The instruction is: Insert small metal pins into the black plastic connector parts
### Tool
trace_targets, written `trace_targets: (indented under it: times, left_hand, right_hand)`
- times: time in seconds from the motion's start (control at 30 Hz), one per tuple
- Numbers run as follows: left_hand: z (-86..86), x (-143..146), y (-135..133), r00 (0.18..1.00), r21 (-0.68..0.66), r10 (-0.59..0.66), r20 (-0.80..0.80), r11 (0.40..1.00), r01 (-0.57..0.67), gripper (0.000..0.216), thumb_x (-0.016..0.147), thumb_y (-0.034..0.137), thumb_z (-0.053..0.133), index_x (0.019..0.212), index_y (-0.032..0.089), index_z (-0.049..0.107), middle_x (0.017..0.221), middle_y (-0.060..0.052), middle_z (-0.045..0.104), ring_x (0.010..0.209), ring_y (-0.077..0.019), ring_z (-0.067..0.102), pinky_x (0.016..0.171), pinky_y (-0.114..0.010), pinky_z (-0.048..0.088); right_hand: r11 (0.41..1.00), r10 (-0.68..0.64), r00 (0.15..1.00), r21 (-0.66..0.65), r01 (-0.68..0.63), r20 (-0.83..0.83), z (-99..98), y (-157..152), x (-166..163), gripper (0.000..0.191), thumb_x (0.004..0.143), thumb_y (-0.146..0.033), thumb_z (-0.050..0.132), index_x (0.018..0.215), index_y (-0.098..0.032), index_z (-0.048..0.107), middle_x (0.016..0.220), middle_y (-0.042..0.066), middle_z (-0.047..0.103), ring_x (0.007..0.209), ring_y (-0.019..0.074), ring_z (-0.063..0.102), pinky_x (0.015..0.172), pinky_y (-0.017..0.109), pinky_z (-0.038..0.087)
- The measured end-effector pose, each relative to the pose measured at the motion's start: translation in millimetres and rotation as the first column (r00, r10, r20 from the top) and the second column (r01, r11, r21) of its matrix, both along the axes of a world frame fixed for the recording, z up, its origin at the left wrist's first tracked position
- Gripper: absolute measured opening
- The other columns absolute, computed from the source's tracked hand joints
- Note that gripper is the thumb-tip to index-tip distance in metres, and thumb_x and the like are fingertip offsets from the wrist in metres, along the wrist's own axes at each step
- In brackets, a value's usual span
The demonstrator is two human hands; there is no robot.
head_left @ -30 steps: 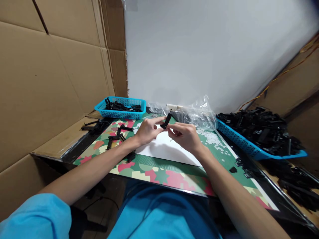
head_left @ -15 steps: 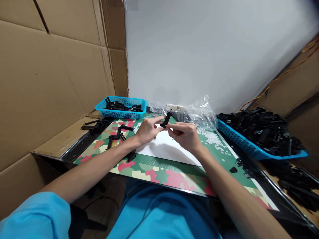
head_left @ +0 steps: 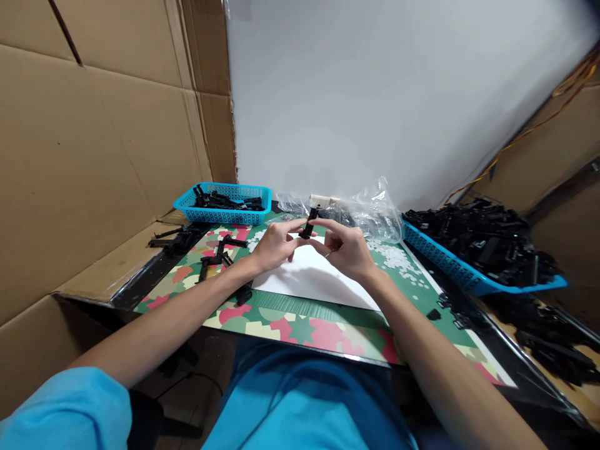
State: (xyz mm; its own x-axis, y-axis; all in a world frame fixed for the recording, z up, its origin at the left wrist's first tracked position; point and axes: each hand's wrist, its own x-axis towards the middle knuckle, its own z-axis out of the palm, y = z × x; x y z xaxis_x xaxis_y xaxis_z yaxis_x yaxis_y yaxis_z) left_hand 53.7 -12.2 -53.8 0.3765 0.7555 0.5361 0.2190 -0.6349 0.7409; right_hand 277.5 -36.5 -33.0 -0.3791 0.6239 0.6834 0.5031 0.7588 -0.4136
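My left hand (head_left: 274, 245) pinches a small black plastic clip (head_left: 308, 224) and holds it nearly upright above a white sheet (head_left: 309, 278). My right hand (head_left: 347, 250) meets it from the right, fingertips on the clip's lower end, with a thin metal pin (head_left: 329, 254) sticking out between its fingers. Both hands hover over the middle of the camouflage-patterned mat (head_left: 300, 322).
A small blue basket (head_left: 222, 204) with black parts sits at the back left; loose black parts (head_left: 213, 250) lie on the mat beside it. A large blue basket (head_left: 473, 269) heaped with black parts stands on the right. A clear plastic bag (head_left: 370, 215) and small white pieces (head_left: 398, 257) lie behind my hands. Cardboard walls the left side.
The hands have lifted the clip slightly and turned it more upright. The right fingers have shifted closer against its lower end. The view has tilted a little.
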Motion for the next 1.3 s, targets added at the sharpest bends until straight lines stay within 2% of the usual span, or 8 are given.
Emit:
trace_targets:
  times: [0.1,0.33,0.57,0.67,0.83,0.93,1.1,1.3]
  left_hand:
    - [4.4,0.2,-2.8,0.997,0.006,-0.063,-0.039,0.998,0.063,0.042,0.101,0.041,0.071,0.139,0.023,0.073,0.115,-0.008,0.081,0.052,-0.01,0.064,0.055,-0.028,0.055]
    - [10.0,-2.1,-3.4,0.962,0.014,-0.071,-0.263,0.997,0.077,0.035,0.108,0.045,0.058,0.123,0.019,0.077,0.08,-0.003,0.076,0.064,-0.0159,0.068,0.071,-0.031,0.053]
    - [3.3,-6.9,3.8,0.805,0.201,0.154,-0.573,0.979,-0.044,0.041,0.112,0.05,0.048,0.11,0.022,0.078,0.113,-0.008,0.071,0.09,-0.0216,0.068,0.077,-0.033,0.046]
    - [-2.2,-9.8,7.0,0.763,0.204,0.17,-0.624,0.978,-0.051,0.039,0.111,0.05,0.051,0.111,0.023,0.079,0.118,-0.008,0.07,0.09,-0.0215,0.067,0.077,-0.035,0.046]
    - [-2.9,-10.3,6.5,0.752,0.231,0.171,-0.636,0.973,-0.026,0.033,0.11,0.043,0.055,0.111,0.021,0.079,0.113,-0.009,0.071,0.095,-0.0239,0.067,0.078,-0.036,0.046]
    - [-2.1,-8.7,5.0,0.734,0.244,0.169,-0.658,0.97,-0.004,0.034,0.111,0.041,0.053,0.111,0.02,0.079,0.109,-0.01,0.073,0.096,-0.0252,0.068,0.078,-0.036,0.046]
    - [-2.0,-6.9,3.3,0.748,0.213,0.14,-0.649,0.977,0.002,0.03,0.109,0.04,0.056,0.112,0.022,0.079,0.111,-0.01,0.077,0.099,-0.0259,0.069,0.078,-0.036,0.047]
    - [-0.6,-7.7,1.4,0.769,0.172,0.159,-0.619,0.983,-0.065,0.027,0.102,0.039,0.064,0.117,0.026,0.082,0.114,-0.009,0.081,0.096,-0.0253,0.072,0.079,-0.037,0.049]
  right_hand:
    - [0.998,0.016,0.999,-0.052,-0.018,-0.049,5.7,-1.9,2.9,0.048,0.1,-0.045,0.072,0.142,-0.022,0.065,0.061,-0.007,0.047,0.055,0.0135,0.037,0.057,0.031,0.038]
    - [0.994,-0.053,0.995,-0.1,0.044,-0.088,11.8,2.0,13.4,0.041,0.106,-0.052,0.062,0.137,-0.027,0.067,0.067,-0.004,0.045,0.059,0.016,0.038,0.059,0.033,0.036]
    - [0.991,-0.01,0.996,-0.136,-0.001,-0.085,7.9,17.6,19.2,0.035,0.112,-0.046,0.05,0.121,-0.024,0.076,0.102,0.007,0.065,0.081,0.0186,0.057,0.073,0.034,0.043]
    - [0.984,-0.008,0.997,-0.176,-0.005,-0.074,2.6,23.8,20.3,0.038,0.113,-0.044,0.046,0.112,-0.022,0.078,0.095,0.007,0.065,0.078,0.019,0.056,0.071,0.034,0.043]
    - [0.955,0.008,1.0,-0.296,-0.012,-0.015,-4.5,25.6,17.6,0.035,0.111,-0.041,0.05,0.112,-0.02,0.078,0.076,0.003,0.062,0.064,0.0159,0.05,0.062,0.032,0.038]
    - [0.948,0.036,0.999,-0.315,-0.04,-0.018,-5.6,24.8,13.5,0.031,0.109,-0.034,0.052,0.106,-0.018,0.079,0.085,0.006,0.07,0.071,0.0173,0.06,0.068,0.033,0.045]
    - [0.982,0.045,0.998,-0.183,-0.051,-0.033,-8.4,27.9,10.7,0.028,0.104,-0.037,0.061,0.1,-0.023,0.084,0.106,0.01,0.077,0.092,0.0228,0.068,0.082,0.038,0.052]
    - [0.954,-0.015,0.978,-0.296,-0.048,-0.206,-15.0,28.7,7.1,0.022,0.093,-0.04,0.075,0.091,-0.02,0.084,0.089,0.009,0.08,0.082,0.0243,0.074,0.078,0.04,0.061]
